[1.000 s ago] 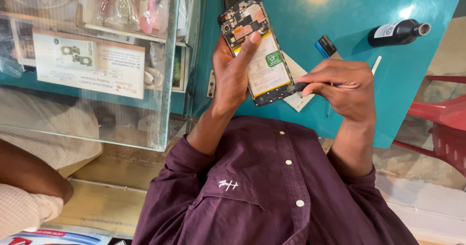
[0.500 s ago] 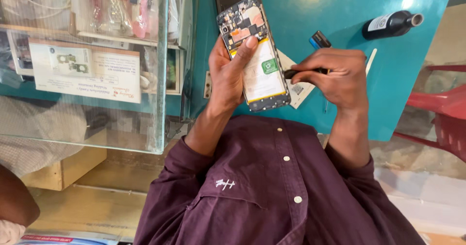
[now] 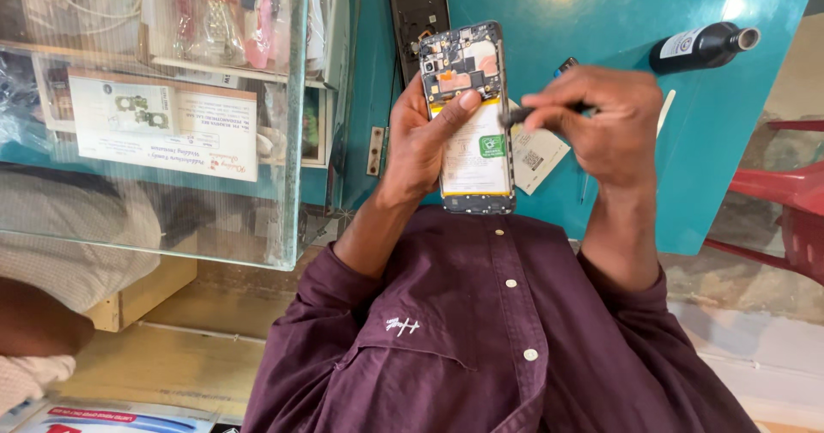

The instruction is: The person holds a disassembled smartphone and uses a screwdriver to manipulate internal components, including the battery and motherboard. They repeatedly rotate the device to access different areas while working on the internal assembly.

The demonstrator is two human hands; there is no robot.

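Observation:
My left hand (image 3: 419, 145) holds an opened smartphone (image 3: 474, 154) upright with its back off, thumb pressed on the pale battery. The circuit board shows at its top end. My right hand (image 3: 605, 124) is closed on a thin dark tool (image 3: 517, 115), its tip at the phone's right edge near the board. A black phone back cover (image 3: 418, 12) lies on the teal table (image 3: 618, 21) just beyond the phone. A small white paper label (image 3: 536, 154) lies under my right hand.
A dark bottle (image 3: 699, 47) lies on the table at the upper right. A glass display cabinet (image 3: 172, 107) with packets and a card stands at left. A red plastic chair (image 3: 790, 201) is at right. Another person's arm (image 3: 34, 326) shows at lower left.
My right hand has risen with the tool from the phone's lower right to beside its upper half. The phone has turned more upright in my left hand.

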